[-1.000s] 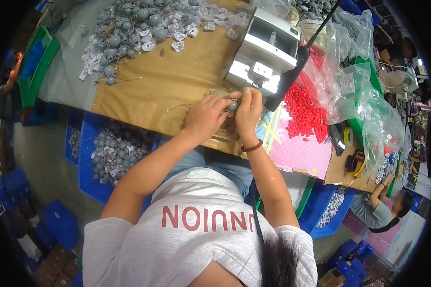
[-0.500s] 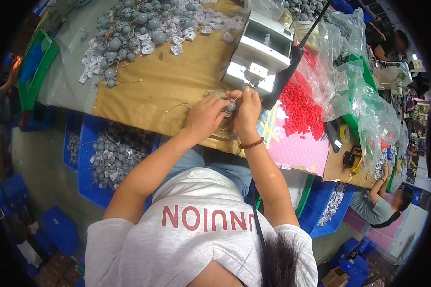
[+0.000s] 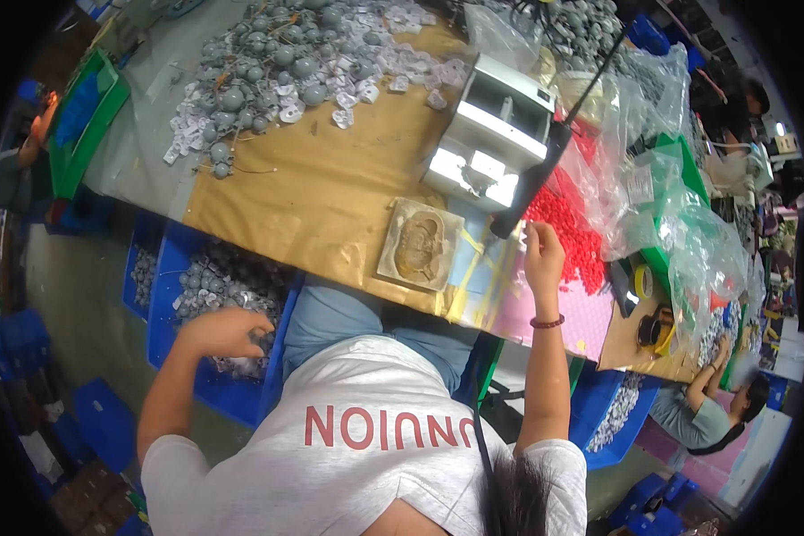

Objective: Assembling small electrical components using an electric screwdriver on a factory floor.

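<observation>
Our left hand (image 3: 226, 332), at eight o'clock, holds a ball (image 3: 261, 340), likely light, stiff, slick; pinch its sides. Our right hand (image 3: 545, 256), three o'clock, nears red bits (image 3: 580, 238); its grip we can't tell.

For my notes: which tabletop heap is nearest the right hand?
The red heap, beside the right hand; it alone is red; the grey heaps lie farther away.
</observation>
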`<state>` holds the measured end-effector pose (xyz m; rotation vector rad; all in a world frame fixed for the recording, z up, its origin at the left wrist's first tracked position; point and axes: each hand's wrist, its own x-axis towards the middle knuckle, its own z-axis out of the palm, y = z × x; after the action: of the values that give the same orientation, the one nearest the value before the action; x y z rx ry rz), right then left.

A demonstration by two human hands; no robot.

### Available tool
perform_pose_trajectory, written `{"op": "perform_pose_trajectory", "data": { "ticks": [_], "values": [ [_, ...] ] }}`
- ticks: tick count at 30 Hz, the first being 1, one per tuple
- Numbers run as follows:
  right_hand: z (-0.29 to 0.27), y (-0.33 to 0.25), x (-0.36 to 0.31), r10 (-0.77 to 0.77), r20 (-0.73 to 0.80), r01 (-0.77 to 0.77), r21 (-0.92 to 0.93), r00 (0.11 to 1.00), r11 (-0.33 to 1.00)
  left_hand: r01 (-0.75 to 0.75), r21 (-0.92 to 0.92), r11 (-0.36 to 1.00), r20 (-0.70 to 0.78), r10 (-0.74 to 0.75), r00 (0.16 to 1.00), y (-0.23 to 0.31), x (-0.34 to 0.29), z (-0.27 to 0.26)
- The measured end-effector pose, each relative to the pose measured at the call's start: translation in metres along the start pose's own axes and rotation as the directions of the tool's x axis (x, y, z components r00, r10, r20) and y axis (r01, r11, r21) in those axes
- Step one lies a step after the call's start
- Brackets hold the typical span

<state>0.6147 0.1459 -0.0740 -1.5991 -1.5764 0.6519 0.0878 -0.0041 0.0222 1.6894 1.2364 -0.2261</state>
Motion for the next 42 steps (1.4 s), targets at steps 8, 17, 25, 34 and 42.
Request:
{"op": "perform_pose_trajectory", "data": {
  "ticks": [8,17,25,34,42],
  "values": [
    [0.013,0.012,0.008,-0.236,0.131,0.269,-0.465,0.963,0.843,-0.104,0.313,0.944,-0.715,0.306,0.629,0.017,0.145,-0.081],
    [0.013,0.015,0.014,-0.261,0.131,0.292,-0.465,0.956,0.836,0.033,0.688,0.725,-0.614,0.557,0.558,-0.01,0.273,-0.141],
    [0.002,-0.011,-0.001,0.136,-0.038,-0.109,0.412,0.99,0.905,-0.347,-0.446,0.825,-0.676,-0.057,0.735,0.039,0.178,-0.036],
    [0.051,-0.089,-0.018,-0.211,0.139,0.177,0.222,0.968,0.959,-0.429,0.097,0.898,-0.756,0.347,0.555,0.129,0.225,0.012],
    [0.072,-0.098,-0.02,-0.591,0.173,0.588,0.074,0.788,0.806,-0.343,0.267,0.901,-0.656,0.43,0.62,0.123,0.22,0.008]
  ]
}}
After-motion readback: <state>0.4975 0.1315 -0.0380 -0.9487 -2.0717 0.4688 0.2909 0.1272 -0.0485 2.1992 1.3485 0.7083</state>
